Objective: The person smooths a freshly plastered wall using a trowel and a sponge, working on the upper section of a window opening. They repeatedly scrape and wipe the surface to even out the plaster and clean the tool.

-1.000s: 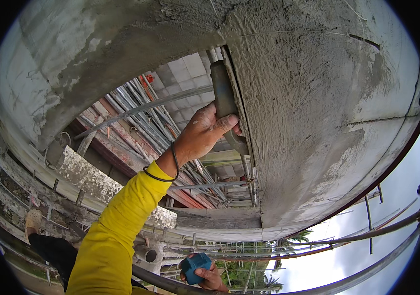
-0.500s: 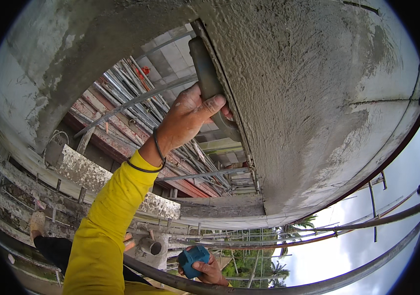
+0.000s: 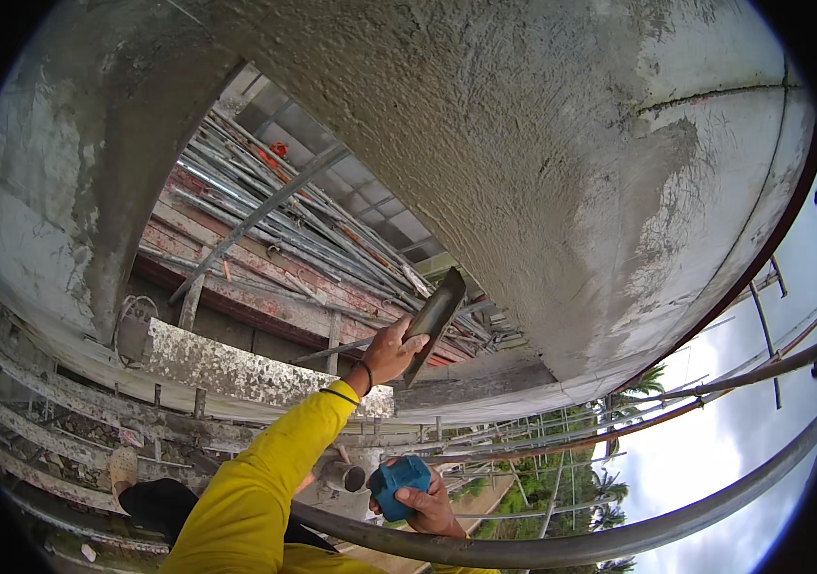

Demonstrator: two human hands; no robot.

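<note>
My left hand (image 3: 389, 356), at the end of a yellow sleeve, is closed around a plastering trowel (image 3: 438, 314). Its long grey plate is tilted, close to the lower right corner of a wall opening, and the hand hides most of the handle. Wet grey plaster (image 3: 485, 153) covers the wall along the opening's slanting edge, rough in texture. Lower down, my right hand (image 3: 434, 505) grips a blocky teal-blue object (image 3: 399, 486), thumb across its face. What kind of object it is I cannot make out.
A curved metal rail (image 3: 581, 547) crosses in front at the bottom. Metal pipes (image 3: 284, 206) and reddish beams lie beyond the opening. A speckled board (image 3: 227, 364) runs along its lower side. Below are a grey hollow cylinder (image 3: 343, 475) and scaffold planks (image 3: 55, 440).
My left hand has brought the trowel down the opening's edge toward the lower corner and turned its plate. My right hand still holds the teal-blue object, and the view has shifted.
</note>
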